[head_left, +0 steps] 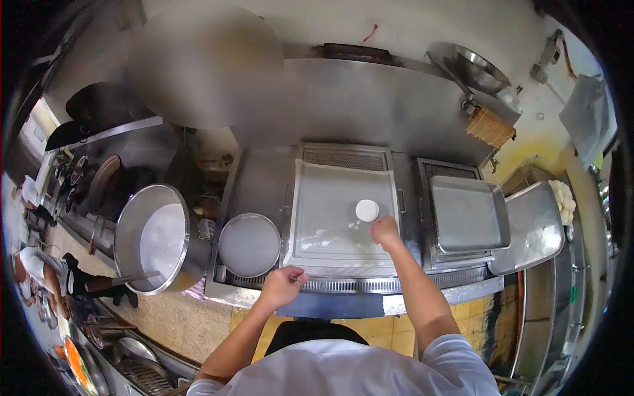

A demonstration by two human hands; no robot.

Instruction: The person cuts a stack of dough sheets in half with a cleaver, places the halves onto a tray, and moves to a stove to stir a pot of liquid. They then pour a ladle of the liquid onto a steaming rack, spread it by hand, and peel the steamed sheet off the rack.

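Fingers of my right hand (385, 232) are closed just beside a small round ladle (367, 210) filled with white liquid; its handle is hidden in the fist. The ladle is over a pale cloth (330, 198) spread flat across a perforated metal griddle or steamer top. White splashes mark the cloth below and left of the ladle. My left hand (284, 286) is curled, thumb against fingers, at the cloth's front left corner. What it pinches, if anything, cannot be made out. Left of the cloth sits a round pan (249, 245) with a pale, smooth surface.
A large metal pot (183, 264) of white liquid stands at left, with a wooden-handled tool (122, 280) across its rim. Right of the cloth are a rectangular tray (470, 214) and another metal tray (533, 228). A bowl (485, 69) hangs on the wall. People (43, 267) stand far left.
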